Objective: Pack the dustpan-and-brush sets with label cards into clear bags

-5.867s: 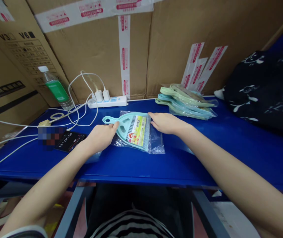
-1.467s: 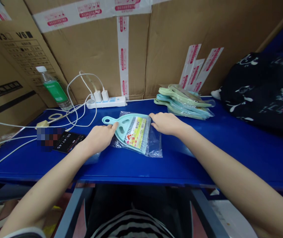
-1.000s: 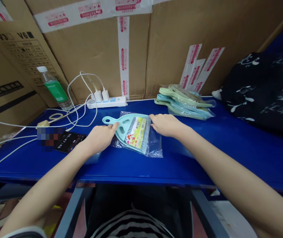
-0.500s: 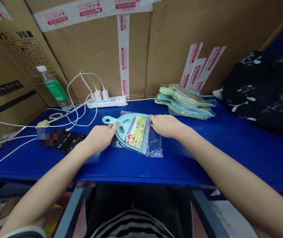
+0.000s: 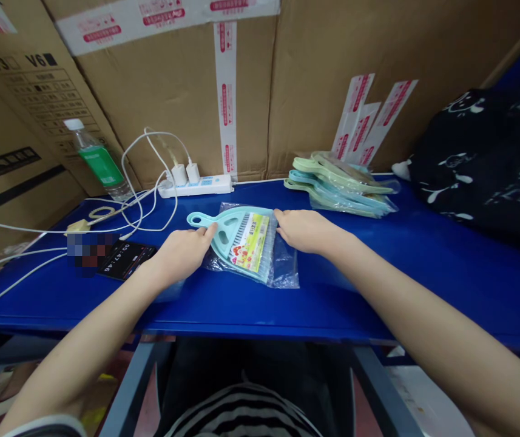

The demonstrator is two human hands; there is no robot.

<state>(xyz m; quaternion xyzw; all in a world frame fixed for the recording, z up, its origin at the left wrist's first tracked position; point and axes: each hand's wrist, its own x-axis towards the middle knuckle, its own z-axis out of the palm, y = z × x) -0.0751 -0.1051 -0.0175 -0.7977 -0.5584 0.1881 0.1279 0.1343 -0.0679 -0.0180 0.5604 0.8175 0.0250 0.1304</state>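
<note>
A light-blue plastic dustpan with a hole-ended handle pointing left lies flat inside a clear plastic bag, together with a brush bearing a yellow label. My left hand sits on the dustpan's near edge, fingertips by the handle's base. My right hand holds the right side of the packet, fingers on the bag beside the brush. Under the hands, part of the dustpan is hidden.
Behind the packet, a stack of bagged green and blue dustpans lies on the blue table. A power strip with chargers, white cables, a water bottle and a phone lie left. A black patterned bag sits right, before cardboard boxes.
My hands and the bagged dustpan stay almost in the same place. The whole view has shifted only slightly.
</note>
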